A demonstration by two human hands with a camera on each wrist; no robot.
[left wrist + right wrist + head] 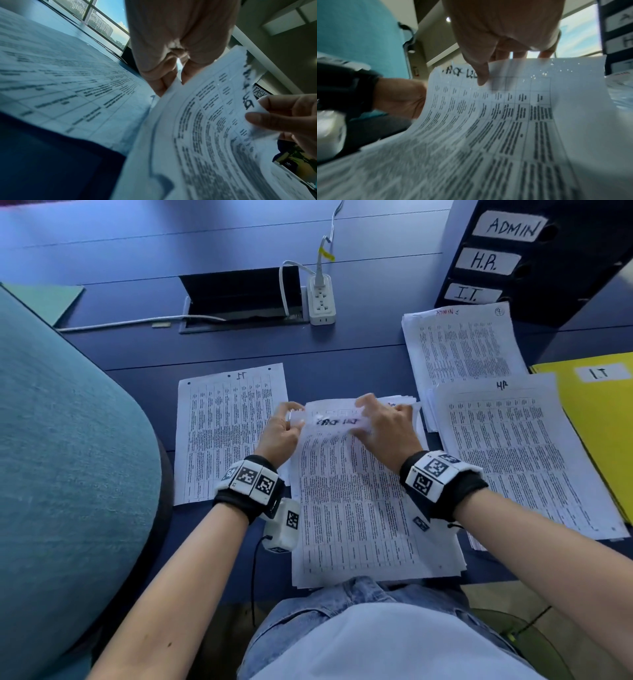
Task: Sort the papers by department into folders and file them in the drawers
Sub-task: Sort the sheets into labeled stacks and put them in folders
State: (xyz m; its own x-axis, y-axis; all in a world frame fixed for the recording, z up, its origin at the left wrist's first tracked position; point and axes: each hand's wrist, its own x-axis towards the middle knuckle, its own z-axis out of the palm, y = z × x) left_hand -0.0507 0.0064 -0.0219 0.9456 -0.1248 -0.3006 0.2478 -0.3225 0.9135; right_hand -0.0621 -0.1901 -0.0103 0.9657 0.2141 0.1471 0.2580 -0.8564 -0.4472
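Drawers [534, 261] (labelled ADMIN, H.R., I.T.) stand closed at the surface's [359, 344] far right. Left hand [279, 436] and right hand [387, 426] pinch the top sheet [337, 421] off the middle stack [363, 518]; yellow folder [596, 412] lies shut.

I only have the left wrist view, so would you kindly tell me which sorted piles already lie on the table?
Observer: Right of the white printed top sheet that the left hand and right hand hold, a white printed pile headed HR lies on the dark blue table.
Operator: Is there an ADMIN pile?
Observer: Yes, a pile headed ADMIN lies behind the HR pile, partly under it.
Operator: Any folders?
Observer: A yellow folder labelled I.T lies far right, partly covered by the HR pile.
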